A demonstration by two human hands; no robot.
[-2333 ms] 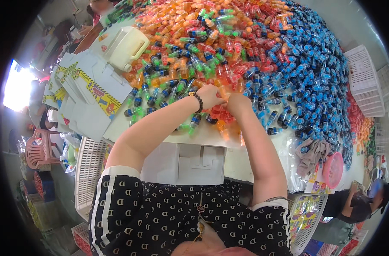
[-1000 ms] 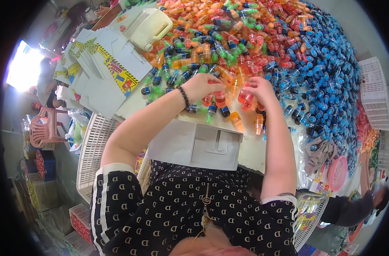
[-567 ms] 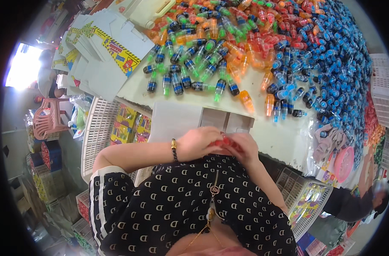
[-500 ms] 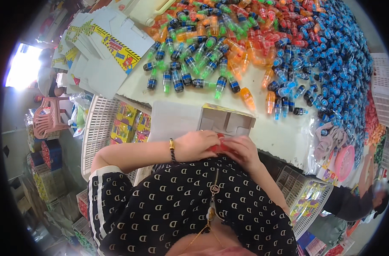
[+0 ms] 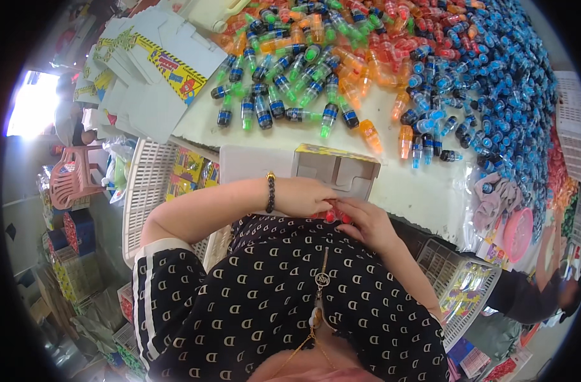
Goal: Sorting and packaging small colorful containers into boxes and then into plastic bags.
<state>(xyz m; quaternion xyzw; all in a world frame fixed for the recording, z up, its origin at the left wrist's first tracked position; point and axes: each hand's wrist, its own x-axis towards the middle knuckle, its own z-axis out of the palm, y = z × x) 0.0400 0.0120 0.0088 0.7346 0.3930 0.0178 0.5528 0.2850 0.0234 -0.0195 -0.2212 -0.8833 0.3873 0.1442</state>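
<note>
Close to my body, at the table's near edge, my left hand (image 5: 303,196) and my right hand (image 5: 368,223) meet with fingers closed around several small red bottles (image 5: 330,216). Their rounded red ends poke out below the fingers, and the rest is covered. Just beyond my hands an open cardboard box (image 5: 360,169) with a yellow patterned edge lies on the table, its grey inside showing. A pale flap (image 5: 252,164) stretches to its left. Farther off lie small bottles with green ends (image 5: 329,121), orange bottles (image 5: 370,135) and blue ones (image 5: 427,137).
Flat printed cartons (image 5: 150,63) are stacked at the far left of the table (image 5: 430,204). A white crate (image 5: 147,184) with packed boxes stands at the left, another crate (image 5: 472,299) at the right. A grey cloth (image 5: 497,194) and pink basket (image 5: 518,234) lie near another person (image 5: 532,296).
My hands have shifted slightly, the left wrist turning over and moving right. More red bottle ends now show below the fingers. The view has shifted a little.
</note>
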